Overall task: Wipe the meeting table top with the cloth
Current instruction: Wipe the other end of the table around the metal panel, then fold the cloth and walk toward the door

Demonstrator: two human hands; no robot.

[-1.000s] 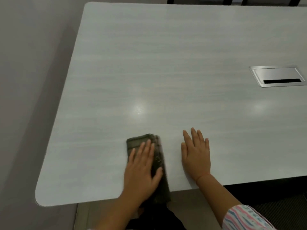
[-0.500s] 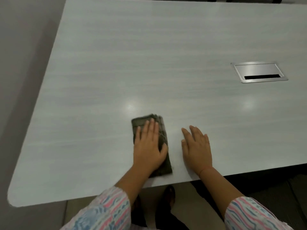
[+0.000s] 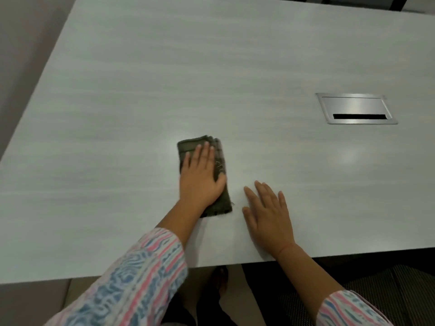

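Cloth (image 3: 187,148): folded, pressed under flat left hand (image 3: 200,180), fingers straight. Right hand (image 3: 268,215): flat on table (image 3: 141,90), empty. Advise even pressure, overlapping strokes.

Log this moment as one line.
left hand: pressing folded cloth | right hand: flat on table top | cable box: far right, untouched

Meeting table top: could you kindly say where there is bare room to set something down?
Bare: left of the cloth to the table edge, and the far half beyond the cable hatch. Crowded: near middle, where the left hand presses the cloth beside the right hand.
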